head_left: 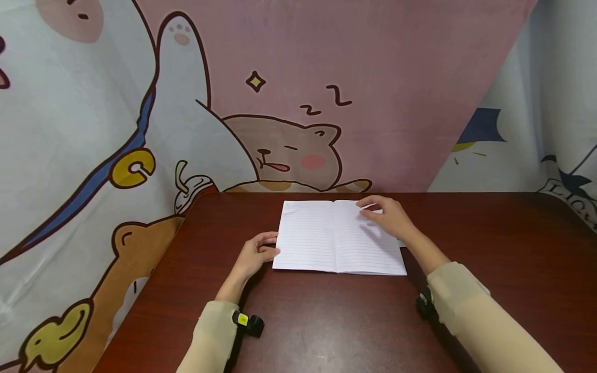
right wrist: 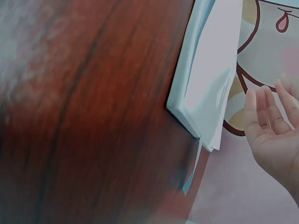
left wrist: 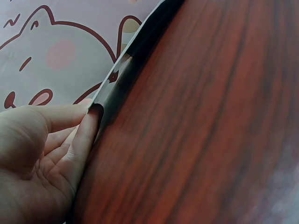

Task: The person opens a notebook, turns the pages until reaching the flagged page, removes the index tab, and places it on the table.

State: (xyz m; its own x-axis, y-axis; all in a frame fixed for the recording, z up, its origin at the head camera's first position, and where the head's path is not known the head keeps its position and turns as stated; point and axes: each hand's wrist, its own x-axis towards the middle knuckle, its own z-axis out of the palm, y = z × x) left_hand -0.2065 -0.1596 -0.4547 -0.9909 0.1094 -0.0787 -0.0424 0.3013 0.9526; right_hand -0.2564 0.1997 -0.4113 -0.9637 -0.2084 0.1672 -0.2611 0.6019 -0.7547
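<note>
An open lined notebook lies on the table, its blank ruled pages spread on both sides of the centre fold. My left hand pinches its left edge; in the left wrist view the thumb and fingers hold the thin cover and pages from both sides. Over the upper part of the right page is my right hand, fingers loosely bent. The right wrist view shows that hand apart from the notebook's page edges, holding nothing. A narrow paper strip sticks out from the notebook's corner.
The dark reddish wooden table extends around the notebook. Behind its far edge hangs a cloth printed with cartoon animals. Small black wrist cameras sit at both cream sleeves.
</note>
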